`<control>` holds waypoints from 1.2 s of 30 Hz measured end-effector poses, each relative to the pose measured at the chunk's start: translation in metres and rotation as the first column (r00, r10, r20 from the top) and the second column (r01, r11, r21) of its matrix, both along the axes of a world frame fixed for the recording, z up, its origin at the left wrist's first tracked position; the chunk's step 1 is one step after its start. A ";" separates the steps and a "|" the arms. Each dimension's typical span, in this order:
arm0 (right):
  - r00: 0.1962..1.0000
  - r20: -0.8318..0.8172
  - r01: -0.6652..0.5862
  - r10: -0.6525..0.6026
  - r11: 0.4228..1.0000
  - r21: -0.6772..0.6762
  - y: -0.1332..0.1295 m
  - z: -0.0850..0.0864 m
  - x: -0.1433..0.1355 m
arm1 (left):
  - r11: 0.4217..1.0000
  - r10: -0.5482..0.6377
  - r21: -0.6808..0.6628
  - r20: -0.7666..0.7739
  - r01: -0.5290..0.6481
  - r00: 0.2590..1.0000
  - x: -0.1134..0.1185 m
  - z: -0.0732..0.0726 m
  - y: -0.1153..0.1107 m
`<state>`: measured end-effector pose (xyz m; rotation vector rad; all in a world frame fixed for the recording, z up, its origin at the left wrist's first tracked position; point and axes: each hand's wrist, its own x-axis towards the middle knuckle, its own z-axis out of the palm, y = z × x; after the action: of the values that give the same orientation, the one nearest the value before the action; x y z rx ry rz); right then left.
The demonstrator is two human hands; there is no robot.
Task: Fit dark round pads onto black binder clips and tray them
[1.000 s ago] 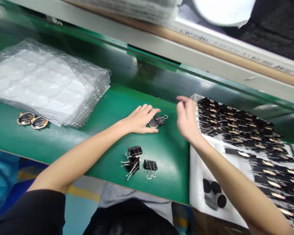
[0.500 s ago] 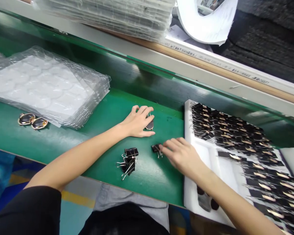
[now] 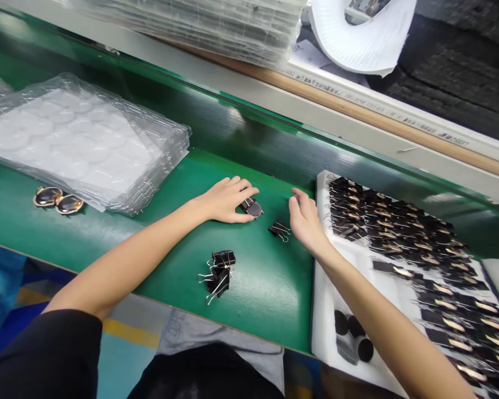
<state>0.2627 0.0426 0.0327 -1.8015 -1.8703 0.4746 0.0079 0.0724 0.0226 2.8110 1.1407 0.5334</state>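
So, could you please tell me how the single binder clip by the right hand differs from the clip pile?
The single binder clip lies on its own, while the clip pile has several clips bunched. The single binder clip is close to the right hand; the clip pile is nearer the front edge of the green bench. Both show black bodies and silver wire handles.

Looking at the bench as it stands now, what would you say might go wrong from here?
The round dark piece lies against a binder clip by the left hand, so sliding them might scratch it.

The right forearm crosses above the foam tray and could brush its contents.

The clustered clips lie overlapped with handles sticking out, so lifting one may snag another.
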 end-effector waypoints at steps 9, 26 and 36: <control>0.946 0.075 -0.320 0.316 0.946 0.046 0.027 -0.012 -0.016 | 0.981 -0.098 -0.162 0.066 0.107 0.993 0.004 -0.004 0.000; 0.987 -0.006 0.161 -0.161 0.985 -0.059 0.032 -0.017 -0.024 | 0.989 -0.142 -0.032 0.013 0.142 0.990 0.007 -0.009 0.000; 0.991 -0.060 0.123 -0.117 0.986 0.112 0.025 -0.027 -0.013 | 0.988 -0.125 -0.087 0.060 0.130 0.990 0.019 -0.010 -0.002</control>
<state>0.2495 0.0677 0.0052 -1.7943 -1.7064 0.3592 0.0269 0.0707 0.0130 2.7499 0.9429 0.5289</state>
